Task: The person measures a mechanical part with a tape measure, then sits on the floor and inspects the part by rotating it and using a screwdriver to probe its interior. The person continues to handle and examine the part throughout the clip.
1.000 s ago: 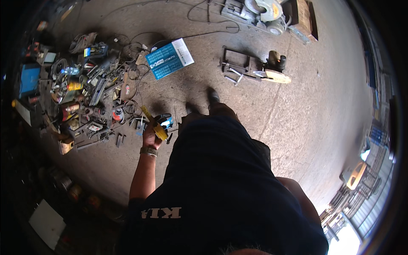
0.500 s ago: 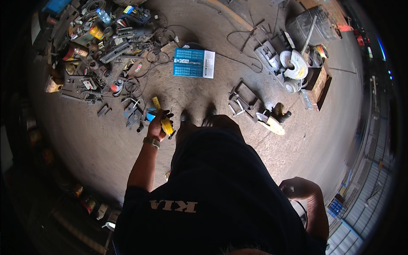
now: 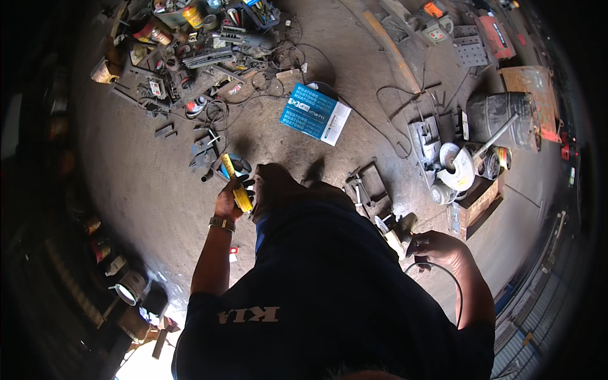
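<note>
My left hand [image 3: 232,197], with a watch on its wrist, is closed around a long yellow strip-like tool [image 3: 242,198]. Its narrow upper end sticks out past my fingers, and a wider part shows below them; its exact kind is unclear. Just beyond that hand a round blue thing [image 3: 239,166] lies on the floor. My right hand [image 3: 438,248] is held out to the right with its fingers curled together. A thin dark curved band [image 3: 451,277] arcs under it along the forearm; what the fingers hold cannot be made out.
A blue-and-white box [image 3: 310,117] lies on the floor ahead. Metal parts and tools [image 3: 212,58] heap up at far left. On the right stand a cut-off machine [image 3: 456,168], a dark container [image 3: 503,120] and a metal frame [image 3: 369,187]. Black cable [image 3: 398,117] loops across the floor.
My view has shifted and turned, so the box and the heap appear turned and displaced. My right hand has come up from beside my waist, bringing the curved band into fuller view. The left hand keeps hold.
</note>
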A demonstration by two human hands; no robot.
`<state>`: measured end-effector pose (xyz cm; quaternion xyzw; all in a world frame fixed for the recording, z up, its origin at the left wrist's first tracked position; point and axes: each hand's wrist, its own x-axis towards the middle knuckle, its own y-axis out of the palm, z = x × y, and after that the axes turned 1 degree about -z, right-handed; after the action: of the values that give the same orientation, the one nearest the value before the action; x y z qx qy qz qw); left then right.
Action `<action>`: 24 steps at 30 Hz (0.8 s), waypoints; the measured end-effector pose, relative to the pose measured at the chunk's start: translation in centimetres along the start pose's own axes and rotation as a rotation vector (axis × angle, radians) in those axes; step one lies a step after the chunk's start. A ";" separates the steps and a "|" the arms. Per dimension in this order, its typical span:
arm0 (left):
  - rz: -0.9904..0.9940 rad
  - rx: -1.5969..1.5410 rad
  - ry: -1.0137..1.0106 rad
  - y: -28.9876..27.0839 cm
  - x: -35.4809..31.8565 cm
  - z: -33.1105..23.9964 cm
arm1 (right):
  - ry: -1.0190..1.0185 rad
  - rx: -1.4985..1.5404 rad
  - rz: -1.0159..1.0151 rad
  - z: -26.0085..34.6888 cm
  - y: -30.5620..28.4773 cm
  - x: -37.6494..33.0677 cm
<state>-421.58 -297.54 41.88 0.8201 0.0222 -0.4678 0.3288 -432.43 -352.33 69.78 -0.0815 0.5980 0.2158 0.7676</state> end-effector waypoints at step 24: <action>0.126 -0.134 -0.241 9.2 28.0 -19.6 | -0.260 -1.112 -0.068 39.1 -15.4 25.5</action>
<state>-387.94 -301.31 31.50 0.7339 -0.0377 -0.5388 0.4119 -386.44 -345.19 54.02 -0.4651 0.2923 0.4815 0.6830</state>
